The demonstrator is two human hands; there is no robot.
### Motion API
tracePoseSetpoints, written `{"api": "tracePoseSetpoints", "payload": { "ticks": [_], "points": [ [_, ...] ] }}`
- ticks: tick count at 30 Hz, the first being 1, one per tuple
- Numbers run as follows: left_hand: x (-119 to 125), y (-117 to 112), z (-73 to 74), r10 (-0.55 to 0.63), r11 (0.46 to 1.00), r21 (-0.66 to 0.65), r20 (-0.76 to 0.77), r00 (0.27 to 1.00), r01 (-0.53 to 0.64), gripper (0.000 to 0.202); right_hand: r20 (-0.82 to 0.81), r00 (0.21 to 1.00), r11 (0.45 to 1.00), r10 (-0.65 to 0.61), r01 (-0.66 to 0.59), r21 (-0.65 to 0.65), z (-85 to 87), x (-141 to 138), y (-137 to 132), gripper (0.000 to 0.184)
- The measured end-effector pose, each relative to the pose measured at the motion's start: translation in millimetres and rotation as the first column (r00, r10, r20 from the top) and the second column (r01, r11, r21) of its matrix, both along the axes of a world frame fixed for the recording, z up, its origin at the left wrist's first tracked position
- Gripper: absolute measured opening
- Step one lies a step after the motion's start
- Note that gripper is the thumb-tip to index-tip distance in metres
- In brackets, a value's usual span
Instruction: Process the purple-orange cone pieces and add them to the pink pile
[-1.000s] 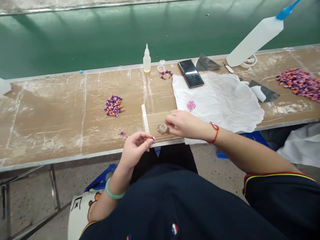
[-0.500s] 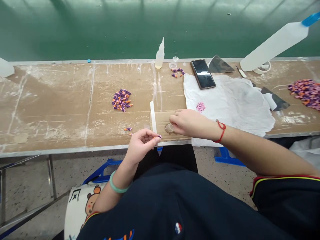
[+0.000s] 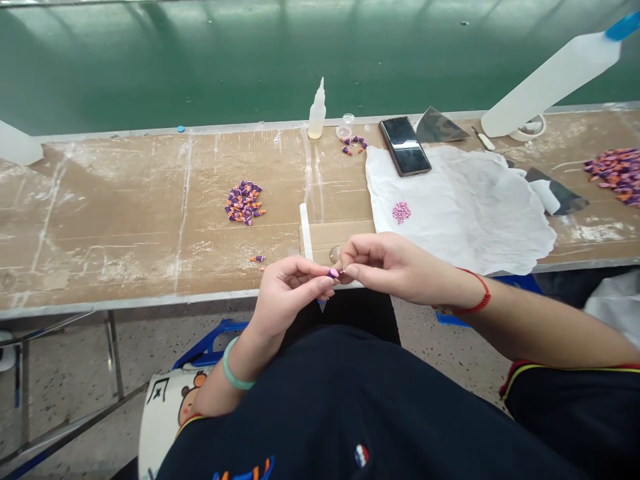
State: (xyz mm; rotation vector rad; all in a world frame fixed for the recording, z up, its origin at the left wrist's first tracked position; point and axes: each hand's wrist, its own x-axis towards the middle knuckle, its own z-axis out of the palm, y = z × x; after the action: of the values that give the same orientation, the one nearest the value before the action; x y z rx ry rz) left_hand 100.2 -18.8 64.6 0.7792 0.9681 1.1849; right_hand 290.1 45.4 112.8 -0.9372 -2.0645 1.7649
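One small purple, pink-ended piece (image 3: 333, 273), clamped in the grip of the bare left hand (image 3: 290, 288), near the brown table's (image 3: 125, 220) front edge; one bare right hand (image 3: 400, 268) alongside, grip state cannot be told.

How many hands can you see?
2: the left hand, pinching a small purple piece, and the right hand, its fingertips close beside that piece. No others show.

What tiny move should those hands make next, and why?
Probably ease the right hand gently onto the pink end of the small purple piece: the left hand pinches that piece, its pink end faces the right hand, and both hands' fingertips are already close together.
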Motion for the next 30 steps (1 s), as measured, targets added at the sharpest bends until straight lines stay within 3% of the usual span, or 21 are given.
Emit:
{"api": "tracePoseSetpoints", "payload": {
  "ticks": [7, 12, 20, 30],
  "points": [
    [2.1, -1.1, 3.8, 0.002, 1.000, 0.017, -0.032, 0.999, -0.002, 0.026, -0.019, 1.000, 0.999, -0.025, 0.025, 0.022, 3.0, -1.2, -3.4, 0.012],
    [3.7, -1.6, 4.3, -0.012, 1.000, 0.003, -0.081, 0.997, 0.013, 0.031, 0.006, 1.000, 0.993, -0.010, 0.009, 0.122, 2.5, 0.4, -3.8, 0.011],
    [4.6, -0.9, 0.1, -0.023, 0.999, -0.024, -0.042, 0.999, 0.022, 0.030, 0.102, 0.995, 0.900, 0.003, -0.047, 0.433, 4.5, 0.3, -5.3, 0.009],
    [1.4, 3.4, 2.2, -0.050, 0.997, -0.059, -0.026, 0.998, 0.048, 0.037, 0.085, 0.996, 0.841, 0.022, -0.064, 0.537, 2.1, -2.6, -6.9, 0.010]
  ]
}}
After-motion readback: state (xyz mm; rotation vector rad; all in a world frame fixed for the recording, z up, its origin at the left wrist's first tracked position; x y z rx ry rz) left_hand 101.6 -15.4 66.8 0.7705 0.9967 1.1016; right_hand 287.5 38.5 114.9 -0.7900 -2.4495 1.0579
